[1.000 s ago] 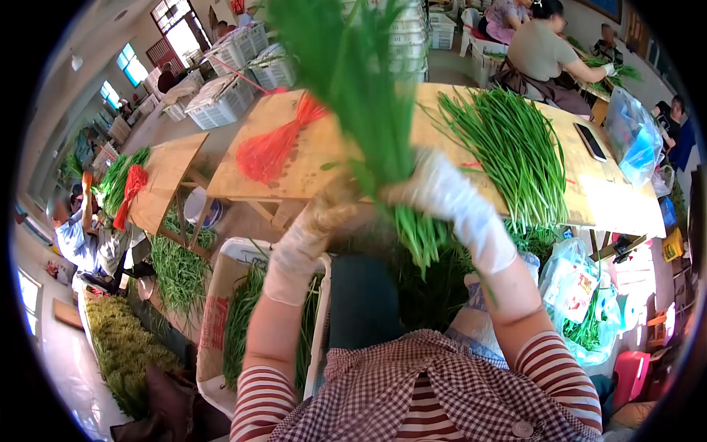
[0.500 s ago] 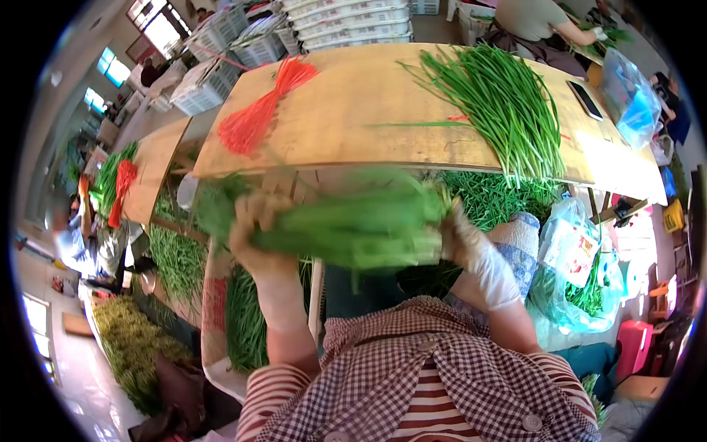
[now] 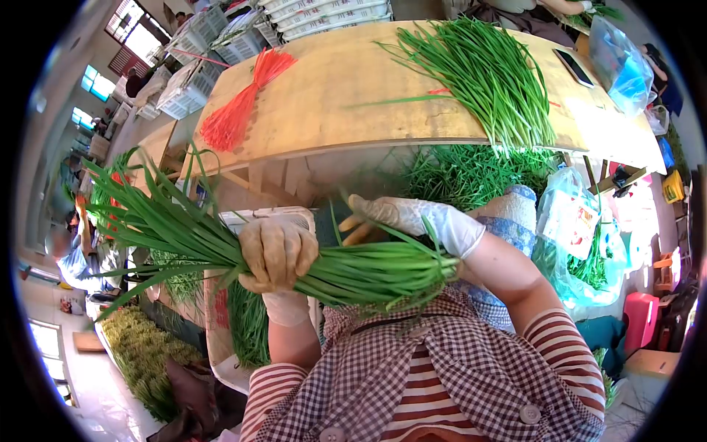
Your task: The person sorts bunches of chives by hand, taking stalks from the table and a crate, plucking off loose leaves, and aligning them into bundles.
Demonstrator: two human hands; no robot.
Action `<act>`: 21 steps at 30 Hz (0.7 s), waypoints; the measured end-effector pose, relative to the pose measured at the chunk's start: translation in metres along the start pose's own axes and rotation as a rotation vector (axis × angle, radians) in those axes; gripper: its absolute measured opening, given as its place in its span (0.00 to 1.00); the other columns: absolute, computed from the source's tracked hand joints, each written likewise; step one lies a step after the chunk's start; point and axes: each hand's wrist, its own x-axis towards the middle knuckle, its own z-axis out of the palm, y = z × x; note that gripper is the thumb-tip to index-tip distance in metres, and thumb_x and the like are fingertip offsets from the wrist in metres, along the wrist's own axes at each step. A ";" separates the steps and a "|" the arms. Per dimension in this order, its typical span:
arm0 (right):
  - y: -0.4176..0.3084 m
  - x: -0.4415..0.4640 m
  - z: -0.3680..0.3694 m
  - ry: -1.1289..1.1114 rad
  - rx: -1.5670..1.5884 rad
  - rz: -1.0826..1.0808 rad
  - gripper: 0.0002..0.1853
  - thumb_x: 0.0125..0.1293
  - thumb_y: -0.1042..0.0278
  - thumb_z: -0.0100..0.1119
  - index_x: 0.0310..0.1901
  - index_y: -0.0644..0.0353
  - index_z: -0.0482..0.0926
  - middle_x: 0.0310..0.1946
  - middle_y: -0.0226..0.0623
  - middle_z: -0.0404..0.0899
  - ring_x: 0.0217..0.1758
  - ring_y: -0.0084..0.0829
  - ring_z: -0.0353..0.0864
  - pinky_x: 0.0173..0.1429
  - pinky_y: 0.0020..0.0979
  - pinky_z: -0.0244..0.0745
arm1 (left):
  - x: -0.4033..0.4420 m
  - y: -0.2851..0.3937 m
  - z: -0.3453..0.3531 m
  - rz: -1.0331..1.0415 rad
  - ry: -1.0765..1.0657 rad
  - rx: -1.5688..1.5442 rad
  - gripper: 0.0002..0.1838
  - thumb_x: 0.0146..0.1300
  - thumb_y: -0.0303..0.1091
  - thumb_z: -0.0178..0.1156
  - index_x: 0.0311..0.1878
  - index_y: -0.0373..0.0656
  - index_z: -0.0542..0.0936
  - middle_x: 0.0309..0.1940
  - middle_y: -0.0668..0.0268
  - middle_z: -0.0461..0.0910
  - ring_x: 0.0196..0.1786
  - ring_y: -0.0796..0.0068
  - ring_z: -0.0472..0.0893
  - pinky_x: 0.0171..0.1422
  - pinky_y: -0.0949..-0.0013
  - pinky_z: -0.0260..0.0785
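Observation:
My left hand (image 3: 276,254), in a pale glove, is wrapped round a bunch of garlic chives (image 3: 372,271) in front of my chest. Its leaf ends fan out to the left and the cut stem ends point right. My right hand (image 3: 387,215), also gloved, is just above the stem half, fingers stretched out to the left and apart from one another. Whether it touches the stems is hard to tell. Past both hands, a pile of garlic chives (image 3: 479,77) lies on the wooden table (image 3: 324,103), along with a fanned bundle of red ties (image 3: 247,103).
A phone (image 3: 573,68) and a blue plastic bag (image 3: 621,66) are at the table's right end. Below stand a white crate (image 3: 294,217) of chives, a heap of loose greens (image 3: 471,177) and a clear bag (image 3: 578,239). Other people work farther off.
The bunch was a moving blur between both hands. Now my left hand holds it lower and nearer my chest, leaves spread left; my right hand has come off the stem ends and moved left.

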 end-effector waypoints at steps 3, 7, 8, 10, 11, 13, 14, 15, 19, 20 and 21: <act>-0.012 0.004 0.013 -0.053 0.218 -0.373 0.31 0.67 0.43 0.56 0.60 0.63 0.74 0.47 0.38 0.82 0.50 0.31 0.80 0.60 0.33 0.73 | 0.001 0.006 -0.008 -0.021 -0.103 0.023 0.10 0.53 0.27 0.65 0.21 0.48 0.74 0.14 0.73 0.77 0.16 0.81 0.76 0.28 0.75 0.66; -0.035 -0.011 0.026 0.349 -0.383 -0.531 0.26 0.68 0.57 0.57 0.62 0.65 0.70 0.44 0.45 0.82 0.49 0.31 0.82 0.58 0.32 0.74 | -0.008 0.001 0.002 0.021 0.288 0.059 0.04 0.48 0.25 0.60 0.29 0.44 0.75 0.37 0.59 0.84 0.36 0.73 0.83 0.47 0.71 0.71; -0.037 -0.012 0.027 0.466 -0.574 -0.533 0.26 0.68 0.60 0.57 0.63 0.66 0.69 0.44 0.48 0.82 0.50 0.31 0.82 0.57 0.32 0.74 | -0.004 -0.006 0.008 0.005 0.530 0.163 0.06 0.48 0.25 0.60 0.30 0.44 0.75 0.42 0.55 0.82 0.42 0.68 0.82 0.51 0.67 0.70; -0.039 -0.004 0.040 0.679 -1.115 -0.607 0.22 0.65 0.65 0.57 0.58 0.63 0.72 0.36 0.50 0.81 0.42 0.41 0.83 0.46 0.38 0.77 | 0.000 -0.016 0.014 -0.029 0.878 0.309 0.08 0.49 0.26 0.60 0.34 0.43 0.74 0.50 0.48 0.78 0.52 0.60 0.78 0.59 0.62 0.69; -0.043 -0.003 0.047 0.666 -1.286 -0.502 0.21 0.64 0.65 0.57 0.57 0.62 0.73 0.35 0.50 0.81 0.41 0.44 0.83 0.44 0.39 0.77 | 0.001 -0.020 0.015 -0.048 0.984 0.348 0.10 0.49 0.26 0.60 0.35 0.43 0.73 0.53 0.46 0.77 0.56 0.56 0.77 0.62 0.59 0.68; -0.045 0.008 0.054 0.652 -1.398 -0.387 0.17 0.62 0.64 0.57 0.51 0.57 0.76 0.30 0.44 0.79 0.36 0.48 0.81 0.39 0.43 0.75 | -0.008 -0.027 0.003 -0.091 0.928 0.306 0.12 0.49 0.25 0.60 0.38 0.43 0.73 0.56 0.44 0.75 0.58 0.53 0.75 0.64 0.56 0.67; -0.045 0.007 0.052 0.636 -1.360 -0.536 0.15 0.62 0.64 0.56 0.50 0.58 0.77 0.30 0.44 0.79 0.36 0.47 0.81 0.39 0.43 0.75 | -0.012 -0.030 0.001 -0.116 0.905 0.284 0.13 0.49 0.25 0.60 0.40 0.42 0.73 0.57 0.43 0.74 0.59 0.51 0.74 0.65 0.54 0.66; -0.048 0.005 0.047 0.618 -1.319 -0.684 0.14 0.62 0.65 0.56 0.48 0.60 0.78 0.30 0.45 0.80 0.36 0.47 0.81 0.40 0.42 0.76 | -0.007 -0.028 0.015 -0.127 1.067 0.441 0.12 0.51 0.26 0.61 0.39 0.44 0.73 0.50 0.50 0.78 0.53 0.59 0.77 0.64 0.52 0.68; -0.053 -0.044 0.018 0.903 -1.154 -1.014 0.18 0.68 0.57 0.57 0.49 0.64 0.77 0.40 0.44 0.81 0.43 0.39 0.82 0.50 0.35 0.76 | -0.014 0.031 0.002 0.123 1.002 0.385 0.05 0.55 0.28 0.59 0.34 0.47 0.73 0.38 0.62 0.80 0.43 0.67 0.79 0.62 0.52 0.70; -0.062 -0.069 0.026 0.879 -0.217 -0.580 0.19 0.69 0.58 0.57 0.54 0.64 0.75 0.48 0.42 0.81 0.51 0.30 0.80 0.55 0.29 0.75 | -0.013 0.046 0.003 0.223 0.972 0.303 0.04 0.57 0.29 0.59 0.34 0.47 0.73 0.36 0.64 0.79 0.42 0.68 0.79 0.62 0.52 0.71; -0.027 -0.065 0.004 0.838 -0.239 -0.780 0.19 0.69 0.61 0.58 0.56 0.63 0.74 0.50 0.41 0.80 0.52 0.28 0.79 0.56 0.28 0.74 | -0.012 0.052 0.003 0.329 0.935 0.220 0.03 0.58 0.30 0.58 0.33 0.48 0.73 0.33 0.67 0.79 0.40 0.69 0.79 0.62 0.51 0.71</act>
